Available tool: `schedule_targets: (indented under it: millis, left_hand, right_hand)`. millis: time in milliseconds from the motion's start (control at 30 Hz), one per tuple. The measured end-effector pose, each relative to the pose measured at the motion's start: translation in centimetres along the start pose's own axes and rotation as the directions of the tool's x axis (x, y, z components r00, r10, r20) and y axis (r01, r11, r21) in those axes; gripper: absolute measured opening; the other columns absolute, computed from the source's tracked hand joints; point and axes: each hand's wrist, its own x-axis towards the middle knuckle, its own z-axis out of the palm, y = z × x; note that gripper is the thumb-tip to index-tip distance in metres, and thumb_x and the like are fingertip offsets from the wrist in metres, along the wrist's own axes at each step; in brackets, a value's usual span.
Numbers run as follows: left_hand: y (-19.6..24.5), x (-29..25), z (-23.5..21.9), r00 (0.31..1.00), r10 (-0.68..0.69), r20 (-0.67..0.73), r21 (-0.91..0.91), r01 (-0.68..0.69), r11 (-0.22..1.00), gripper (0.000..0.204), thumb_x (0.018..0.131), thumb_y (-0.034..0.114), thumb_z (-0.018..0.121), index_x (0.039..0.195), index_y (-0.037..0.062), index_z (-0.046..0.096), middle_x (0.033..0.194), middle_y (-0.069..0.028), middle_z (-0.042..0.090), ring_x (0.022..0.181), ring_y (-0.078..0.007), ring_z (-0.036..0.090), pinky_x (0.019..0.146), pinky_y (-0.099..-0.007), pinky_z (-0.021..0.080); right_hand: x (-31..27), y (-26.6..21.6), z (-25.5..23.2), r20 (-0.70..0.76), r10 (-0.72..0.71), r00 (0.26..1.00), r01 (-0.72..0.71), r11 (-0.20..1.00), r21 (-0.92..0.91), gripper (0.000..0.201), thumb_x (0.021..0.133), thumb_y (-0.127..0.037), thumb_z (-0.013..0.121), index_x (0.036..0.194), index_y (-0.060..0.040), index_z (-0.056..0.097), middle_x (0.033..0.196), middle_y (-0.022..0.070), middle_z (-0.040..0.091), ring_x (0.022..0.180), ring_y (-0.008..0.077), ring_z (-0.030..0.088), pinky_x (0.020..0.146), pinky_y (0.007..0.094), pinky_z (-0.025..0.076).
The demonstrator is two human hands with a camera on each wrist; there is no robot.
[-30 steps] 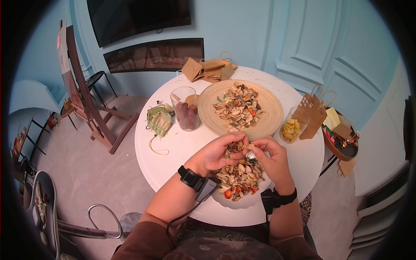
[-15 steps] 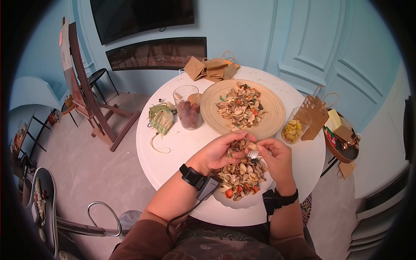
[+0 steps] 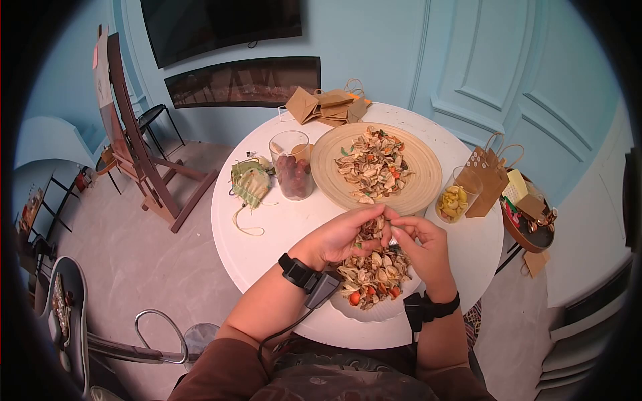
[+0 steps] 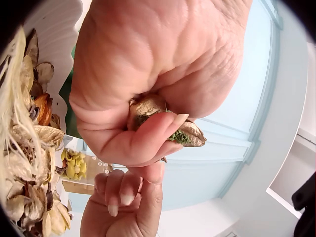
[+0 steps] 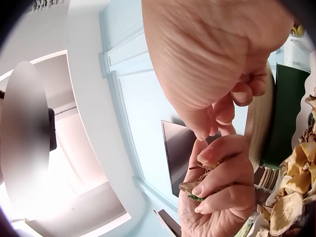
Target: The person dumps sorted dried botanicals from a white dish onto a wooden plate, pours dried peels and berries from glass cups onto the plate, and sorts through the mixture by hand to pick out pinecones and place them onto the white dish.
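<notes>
In the head view my left hand [image 3: 348, 237] is over the near dish, curled round a small bunch of dried petals [image 4: 148, 106] with a green tuft [image 4: 178, 137] among them. My right hand [image 3: 426, 250] meets it from the right, its thumb and fingertips touching the left fingertips. I cannot tell whether a small piece is pinched there. Below both hands lies a heap of dried petals and orange pieces [image 3: 371, 277] in a white scalloped dish [image 3: 368, 317].
Behind the hands, a round wooden plate [image 3: 328, 180] bears more dried petals. Left of it stand a glass of dark red pieces [image 3: 293, 175] and a green drawstring pouch [image 3: 253, 185]. A glass of yellow pieces [image 3: 453, 200] and paper bags [image 3: 485, 177] stand at right.
A pale petal that showed between the fingertips half a second ago is no longer visible. My right fingers have moved left, against the left fingertips. The left hand still holds its bunch.
</notes>
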Motion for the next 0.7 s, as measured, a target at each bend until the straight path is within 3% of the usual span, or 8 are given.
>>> schedule_targets:
  millis: [67, 133, 333, 567, 633, 700]
  left_hand:
    - [0.1, -0.1, 0.3, 1.0, -0.016, -0.018, 0.032, 0.016, 0.999, 0.038, 0.107, 0.037, 0.038, 0.121, 0.0049, 0.054, 0.082, -0.0083, 0.061, 0.054, -0.0062, 0.044, 0.043, -0.0163, 0.033]
    - [0.2, -0.3, 0.9, 0.997, -0.05, -0.067, 0.15, 0.06, 0.987, 0.04, 0.107, 0.04, 0.038, 0.121, 0.0072, 0.056, 0.081, -0.0031, 0.061, 0.059, -0.0055, 0.045, 0.042, -0.0157, 0.031]
    - [-0.2, 0.0, 0.1, 0.997, -0.055, -0.055, 0.158, 0.063, 0.985, 0.044, 0.107, 0.043, 0.036, 0.118, 0.0061, 0.057, 0.081, -0.0033, 0.06, 0.059, -0.0052, 0.045, 0.042, -0.0166, 0.031]
    - [0.2, -0.1, 0.2, 0.998, -0.057, 0.003, 0.172, 0.055, 0.983, 0.045, 0.107, 0.044, 0.035, 0.111, 0.0055, 0.057, 0.081, -0.0045, 0.059, 0.059, -0.0056, 0.044, 0.043, -0.0164, 0.033]
    - [0.2, -0.2, 0.2, 0.998, -0.059, 0.004, 0.171, 0.057, 0.984, 0.047, 0.107, 0.044, 0.035, 0.114, 0.0038, 0.057, 0.081, -0.0047, 0.059, 0.058, -0.0061, 0.044, 0.043, -0.0162, 0.033]
    - [0.2, -0.2, 0.9, 0.999, -0.013, -0.037, 0.158, 0.018, 0.987, 0.048, 0.107, 0.044, 0.035, 0.119, 0.0026, 0.056, 0.08, -0.0057, 0.058, 0.056, -0.0056, 0.042, 0.043, -0.0163, 0.032]
  right_hand:
    - [0.0, -0.1, 0.2, 0.018, 0.059, 0.998, -0.059, 0.998, 0.006, 0.016, 0.09, -0.003, 0.068, 0.107, -0.0006, 0.07, 0.073, -0.0033, 0.062, 0.062, 0.0022, 0.05, 0.058, 0.0194, 0.041]
    - [0.1, -0.6, 0.8, 0.029, 0.083, 0.996, -0.083, 0.997, 0.004, 0.019, 0.091, -0.003, 0.068, 0.11, -0.0003, 0.07, 0.064, -0.0066, 0.054, 0.055, 0.0003, 0.043, 0.051, 0.0186, 0.035]
    - [0.1, 0.1, 0.5, -0.004, 0.087, 0.996, -0.087, 0.994, -0.061, 0.021, 0.091, -0.003, 0.067, 0.112, 0.0003, 0.069, 0.061, -0.008, 0.046, 0.055, -0.0002, 0.042, 0.05, 0.0188, 0.033]
    - [0.2, 0.0, 1.1, -0.106, -0.013, 0.994, 0.015, 1.0, 0.02, 0.017, 0.093, -0.005, 0.066, 0.109, 0.0, 0.07, 0.067, -0.0054, 0.057, 0.058, 0.0007, 0.045, 0.054, 0.019, 0.037]
    - [0.2, 0.0, 0.7, -0.155, 0.003, 0.988, -0.018, 0.995, -0.096, 0.013, 0.094, -0.006, 0.066, 0.103, 0.001, 0.07, 0.072, -0.0035, 0.062, 0.061, 0.0014, 0.047, 0.056, 0.0184, 0.039]
    - [0.2, 0.2, 0.3, -0.191, 0.0, 0.982, -0.019, 0.995, -0.1, 0.011, 0.094, -0.007, 0.065, 0.101, 0.0013, 0.069, 0.073, -0.0035, 0.062, 0.062, 0.0016, 0.048, 0.057, 0.0183, 0.039]
